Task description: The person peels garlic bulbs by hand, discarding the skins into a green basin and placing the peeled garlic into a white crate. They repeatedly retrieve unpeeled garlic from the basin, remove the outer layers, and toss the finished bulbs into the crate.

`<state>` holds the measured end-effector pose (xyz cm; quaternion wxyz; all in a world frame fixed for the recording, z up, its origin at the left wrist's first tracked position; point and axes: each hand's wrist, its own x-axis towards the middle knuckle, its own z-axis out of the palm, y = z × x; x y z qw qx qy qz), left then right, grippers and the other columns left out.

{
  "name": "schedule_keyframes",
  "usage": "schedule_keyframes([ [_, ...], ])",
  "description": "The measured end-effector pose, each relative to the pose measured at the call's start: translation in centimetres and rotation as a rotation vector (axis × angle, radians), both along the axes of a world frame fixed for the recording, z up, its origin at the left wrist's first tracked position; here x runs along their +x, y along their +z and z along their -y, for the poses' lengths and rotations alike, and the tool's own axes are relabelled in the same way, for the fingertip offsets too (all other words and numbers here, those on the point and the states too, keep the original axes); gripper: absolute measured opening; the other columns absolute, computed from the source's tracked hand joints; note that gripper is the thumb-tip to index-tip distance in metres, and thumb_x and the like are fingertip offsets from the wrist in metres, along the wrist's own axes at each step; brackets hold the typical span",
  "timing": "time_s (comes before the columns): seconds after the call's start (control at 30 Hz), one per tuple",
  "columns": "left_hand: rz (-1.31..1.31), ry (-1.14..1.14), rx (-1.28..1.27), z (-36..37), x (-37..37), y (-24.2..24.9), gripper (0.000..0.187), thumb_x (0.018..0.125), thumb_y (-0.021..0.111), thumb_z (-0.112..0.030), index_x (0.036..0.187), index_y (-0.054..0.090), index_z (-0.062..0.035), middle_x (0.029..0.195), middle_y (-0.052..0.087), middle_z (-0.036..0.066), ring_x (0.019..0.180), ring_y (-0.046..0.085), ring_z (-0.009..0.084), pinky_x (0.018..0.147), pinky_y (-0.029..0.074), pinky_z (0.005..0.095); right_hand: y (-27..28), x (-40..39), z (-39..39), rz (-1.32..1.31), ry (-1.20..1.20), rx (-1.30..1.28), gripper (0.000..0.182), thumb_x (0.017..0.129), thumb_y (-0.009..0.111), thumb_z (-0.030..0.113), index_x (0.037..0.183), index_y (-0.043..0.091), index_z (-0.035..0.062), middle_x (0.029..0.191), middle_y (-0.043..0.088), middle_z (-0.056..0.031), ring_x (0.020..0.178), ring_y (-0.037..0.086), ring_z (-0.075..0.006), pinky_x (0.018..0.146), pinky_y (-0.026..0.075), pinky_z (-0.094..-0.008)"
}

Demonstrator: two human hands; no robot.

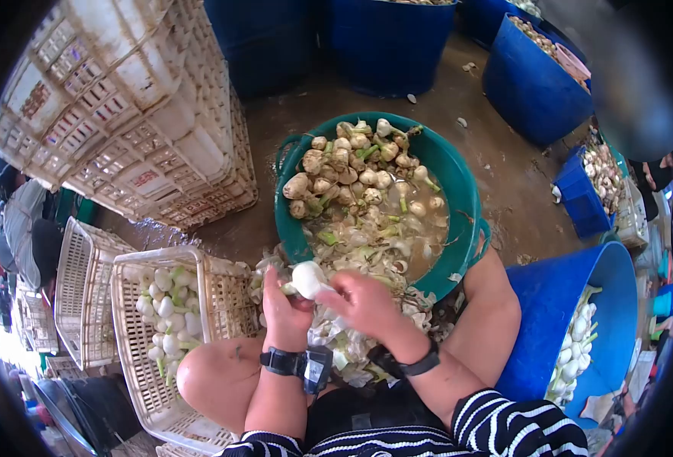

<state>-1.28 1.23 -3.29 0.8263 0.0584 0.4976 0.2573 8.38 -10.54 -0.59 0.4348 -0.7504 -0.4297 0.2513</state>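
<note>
A white peeled bulb (pixel 308 279) with a short green stem is held in my left hand (pixel 287 306), above a heap of peelings. My right hand (pixel 363 303) is at the bulb's right side, its fingers pinched together and partly blurred; a thin pale scrap seems to be between them. Just beyond both hands stands a green tub (pixel 467 199) holding unpeeled brown bulbs (pixel 340 158) piled at the back, with murky water and floating skins. Loose peelings (pixel 351 343) lie between the tub and my lap.
A white crate (pixel 213 293) of peeled bulbs stands at the left, below tall stacked crates (pixel 146 114). A tilted blue barrel (pixel 542 305) with peeled bulbs is at the right. Other blue tubs (pixel 530 95) stand behind. A person in a striped top (pixel 25 221) is at the far left.
</note>
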Motion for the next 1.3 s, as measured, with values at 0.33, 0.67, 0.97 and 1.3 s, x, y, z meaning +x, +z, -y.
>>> schedule_keyframes([
  [0.33,0.315,1.013,0.170,-4.5,-9.2,6.3,0.033,0.084,0.048,-0.035,0.090,0.053,-0.0026,0.083,0.057,0.008,0.071,0.055,0.0160,0.060,0.049,0.0279,-13.7,15.0,-1.9,-0.062,-0.244,-0.132,0.028,0.083,0.051,0.021,0.100,0.057,-0.0011,0.085,0.063,-0.0150,0.078,0.060,-0.0282,0.066,0.049,-0.0363],
  [0.67,-0.199,-0.142,0.382,0.3,2.7,-0.1,0.050,0.088,0.044,-0.046,0.116,0.042,-0.0059,0.115,0.044,0.012,0.086,0.051,0.0216,0.071,0.042,0.0335,-18.9,15.9,-3.8,0.115,-0.279,-0.437,0.048,0.090,0.035,0.043,0.092,0.062,0.0029,0.092,0.060,-0.0215,0.089,0.055,-0.0396,0.079,0.042,-0.0472],
  [0.97,-0.234,-0.429,0.545,1.9,3.7,-0.1,0.027,0.086,0.053,-0.032,0.092,0.060,-0.0067,0.068,0.055,-0.003,0.050,0.043,0.0031,0.038,0.027,0.0185,-2.4,1.2,-0.4,0.077,0.001,-0.042,0.016,0.077,0.057,0.019,0.073,0.059,0.0042,0.064,0.056,-0.0155,0.059,0.056,-0.0336,0.052,0.043,-0.0405],
  [1.3,0.113,-0.490,0.441,1.7,1.4,-0.7,0.037,0.089,0.042,-0.028,0.108,0.055,0.0005,0.082,0.056,0.002,0.064,0.049,0.0108,0.053,0.038,0.0236,-2.8,0.8,0.6,-0.824,-0.237,-0.069,0.026,0.092,0.042,0.020,0.082,0.058,0.0013,0.066,0.058,-0.0021,0.053,0.049,-0.0096,0.047,0.040,-0.0236],
])
